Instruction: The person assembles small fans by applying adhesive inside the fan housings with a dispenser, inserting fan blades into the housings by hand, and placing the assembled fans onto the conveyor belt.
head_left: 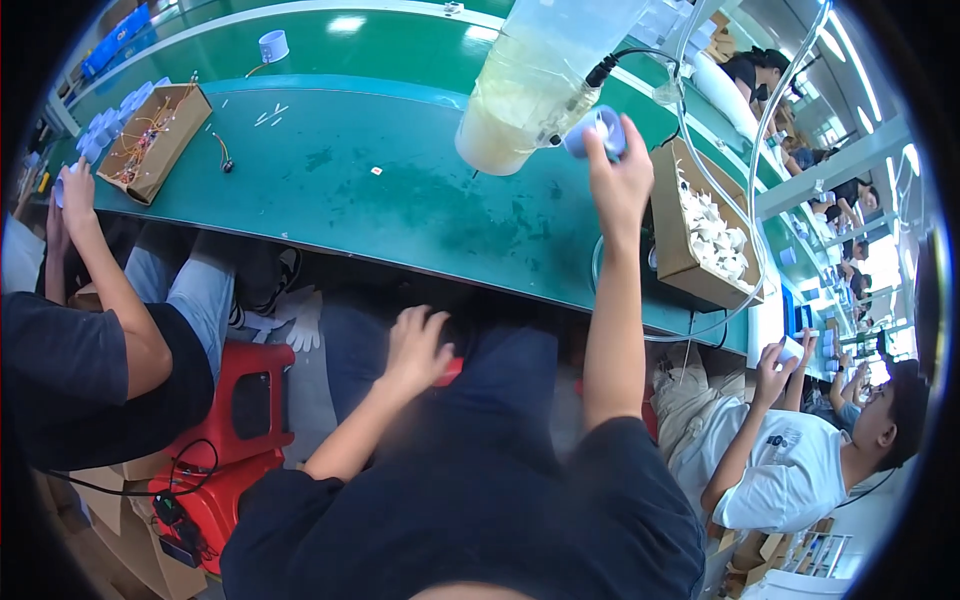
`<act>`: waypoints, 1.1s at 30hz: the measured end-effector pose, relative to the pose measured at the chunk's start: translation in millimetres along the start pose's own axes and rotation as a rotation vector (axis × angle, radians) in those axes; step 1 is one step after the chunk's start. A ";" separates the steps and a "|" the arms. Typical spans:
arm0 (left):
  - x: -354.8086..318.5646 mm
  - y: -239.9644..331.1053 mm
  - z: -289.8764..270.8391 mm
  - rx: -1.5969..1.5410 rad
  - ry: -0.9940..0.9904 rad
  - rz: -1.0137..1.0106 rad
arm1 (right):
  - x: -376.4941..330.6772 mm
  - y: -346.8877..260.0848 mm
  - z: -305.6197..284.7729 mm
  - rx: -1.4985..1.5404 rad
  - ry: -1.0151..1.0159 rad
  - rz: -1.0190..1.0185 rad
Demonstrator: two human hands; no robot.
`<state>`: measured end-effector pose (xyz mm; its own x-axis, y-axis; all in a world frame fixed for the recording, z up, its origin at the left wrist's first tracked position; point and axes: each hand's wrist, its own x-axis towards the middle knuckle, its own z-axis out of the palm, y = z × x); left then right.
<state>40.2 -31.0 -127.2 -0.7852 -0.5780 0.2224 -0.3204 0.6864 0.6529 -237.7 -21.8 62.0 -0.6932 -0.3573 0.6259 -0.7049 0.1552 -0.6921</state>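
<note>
My right hand (620, 185) is raised over the table's right side, its fingers wrapped round a short pale-blue plastic cup (580, 140) with something white inside. Right beside it stands a large translucent container (500, 110) with a yellowish content, a black plug and cable at its side. Whether the cup touches the container, I cannot tell. Over my lap, below the table edge, my left hand (415, 352) has its fingers spread and holds nothing.
A cardboard box of white parts (715, 240) is at the right. Far left, a box of wired parts (155, 140) stands on the green table (330, 190). One co-worker (110, 340) sits left, another (780, 460) right. Clear tubing (748, 215) hangs at the right; a red stool (250, 385) stands left.
</note>
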 end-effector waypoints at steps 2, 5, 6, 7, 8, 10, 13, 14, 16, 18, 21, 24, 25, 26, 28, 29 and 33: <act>-8.7 -29.6 10.2 0.248 -0.093 -0.243 | 35.7 15.6 26.0 -0.116 0.060 -0.020; -19.0 -71.1 5.8 0.340 -0.122 -0.429 | 80.1 60.8 58.0 -0.137 -0.026 0.070; -21.9 -81.7 2.7 0.343 -0.115 -0.437 | 90.6 76.6 64.6 -0.122 -0.119 0.138; -25.9 -90.4 -0.7 0.330 -0.115 -0.521 | 98.1 91.7 70.2 -0.111 -0.129 0.129; -29.2 -97.9 -2.7 0.316 -0.116 -0.603 | 105.0 107.0 73.1 -0.155 -0.176 0.103; -32.0 -102.5 -5.4 0.298 -0.116 -0.700 | 110.9 124.7 81.2 -0.247 -0.277 0.057; -29.6 -102.7 -7.7 0.199 -0.217 -0.822 | 111.8 132.2 87.9 -0.335 -0.313 0.045; -27.1 -103.1 -8.0 0.196 -0.222 -0.819 | 112.0 136.3 85.5 -0.387 -0.320 0.045; -27.4 -105.4 -9.0 0.190 -0.212 -0.838 | 97.9 121.7 90.6 -0.489 -0.275 0.077; -26.7 -105.8 -8.8 0.187 -0.214 -0.839 | 83.8 96.2 88.7 -0.692 -0.156 0.130; -19.5 -102.1 -5.0 0.199 -0.221 -0.819 | 69.8 76.3 56.3 -0.588 -0.173 -0.040; -26.1 -105.6 -7.1 0.199 -0.208 -0.827 | 27.4 34.1 25.7 -0.257 -0.326 -0.250; -27.3 -107.0 -7.4 0.195 -0.197 -0.827 | 5.4 14.3 14.0 -0.200 -0.339 -0.283; -28.1 -108.9 -7.1 0.190 -0.199 -0.821 | -17.7 -0.7 3.5 -0.146 -0.349 -0.317; -32.0 -114.0 -6.9 0.221 -0.179 -0.826 | -57.1 -10.1 -9.3 -0.117 -0.299 -0.269; -30.9 -111.0 -4.2 0.232 -0.177 -0.816 | -69.7 -11.8 -16.6 -0.133 -0.292 -0.269; -24.7 -109.9 -2.5 0.246 -0.172 -0.800 | -100.9 4.6 -23.4 -0.140 -0.017 -0.231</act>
<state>96.1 -93.4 -202.6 -0.3366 -0.8683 -0.3644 -0.9030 0.1880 0.3862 -174.5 36.5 4.1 -0.5099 -0.4129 0.7547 -0.8587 0.1930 -0.4747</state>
